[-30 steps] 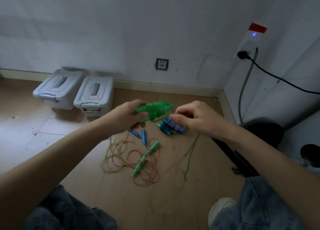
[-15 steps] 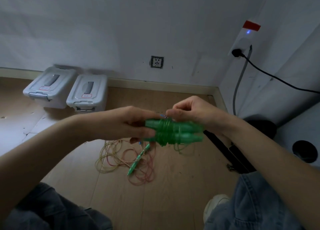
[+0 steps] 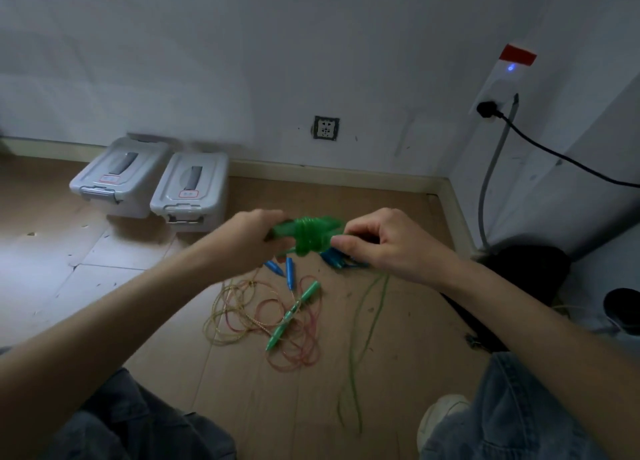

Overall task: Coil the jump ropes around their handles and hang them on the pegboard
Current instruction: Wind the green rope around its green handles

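Clearly light, limp cord (image 3: 363, 324) trailing slack over the floor (image 3: 398, 355), then up to the right hand (image 3: 391, 248) pinching it and the left hand (image 3: 249, 238) gripping stiff green handles (image 3: 308, 234) beyond — best held there, wraps likely slippery.

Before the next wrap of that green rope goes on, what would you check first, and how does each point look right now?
1. Left hand holds the green handles firmly: ok, its grip is curled round their left end.
2. Right hand has the loose green rope: ok, pinched near the bundle.
3. Wraps already on sit tight: cannot tell, blurred.
4. Loose rope tail free of the tangled ropes on the floor: ok, it trails apart, to their right.
5. Enough tail left to wrap: ok, a long run lies on the floor.
6. Pegboard within reach: cannot tell, not in view.
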The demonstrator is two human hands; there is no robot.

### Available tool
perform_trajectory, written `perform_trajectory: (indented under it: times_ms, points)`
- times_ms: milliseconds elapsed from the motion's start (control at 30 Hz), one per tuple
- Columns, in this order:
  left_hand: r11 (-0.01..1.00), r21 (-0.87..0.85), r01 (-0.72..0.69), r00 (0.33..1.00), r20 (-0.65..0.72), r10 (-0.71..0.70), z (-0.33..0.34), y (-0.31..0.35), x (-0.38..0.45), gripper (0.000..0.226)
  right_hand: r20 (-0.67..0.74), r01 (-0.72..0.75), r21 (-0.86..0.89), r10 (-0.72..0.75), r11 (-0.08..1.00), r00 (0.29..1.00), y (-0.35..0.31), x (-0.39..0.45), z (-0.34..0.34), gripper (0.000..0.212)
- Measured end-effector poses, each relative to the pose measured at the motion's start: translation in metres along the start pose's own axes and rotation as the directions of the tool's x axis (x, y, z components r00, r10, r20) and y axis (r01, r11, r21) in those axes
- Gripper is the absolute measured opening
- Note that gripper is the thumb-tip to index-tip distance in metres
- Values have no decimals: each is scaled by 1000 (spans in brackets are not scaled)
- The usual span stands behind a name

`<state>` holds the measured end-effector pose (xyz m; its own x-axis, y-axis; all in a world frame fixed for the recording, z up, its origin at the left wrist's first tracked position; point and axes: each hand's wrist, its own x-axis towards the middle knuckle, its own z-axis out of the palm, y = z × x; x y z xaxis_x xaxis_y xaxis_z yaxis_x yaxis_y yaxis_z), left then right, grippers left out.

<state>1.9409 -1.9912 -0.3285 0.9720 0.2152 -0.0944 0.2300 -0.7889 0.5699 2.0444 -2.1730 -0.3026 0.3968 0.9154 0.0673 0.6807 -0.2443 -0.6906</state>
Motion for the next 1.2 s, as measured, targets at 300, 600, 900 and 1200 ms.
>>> perform_trajectory:
  times_ms: [300,600,900,1200]
  points:
    - [982,-167,87,989,130,-66,25,24,-6,22,21,65,-103,-63,993,998,-3,2,-12,39]
    - [940,-263,-219,875,373,308,-7,32,-18,15,72,-5,-60,10,998,997,17,2,-16,44]
    - [604,-797,1,928,225,296,-31,30,-23,28,13,-125,485,136,866,991,8,2,-19,36]
    - [975,-215,55,986,-144,-87,-6,13,-3,16,28,-14,115,11,993,1000,5,2,-17,37]
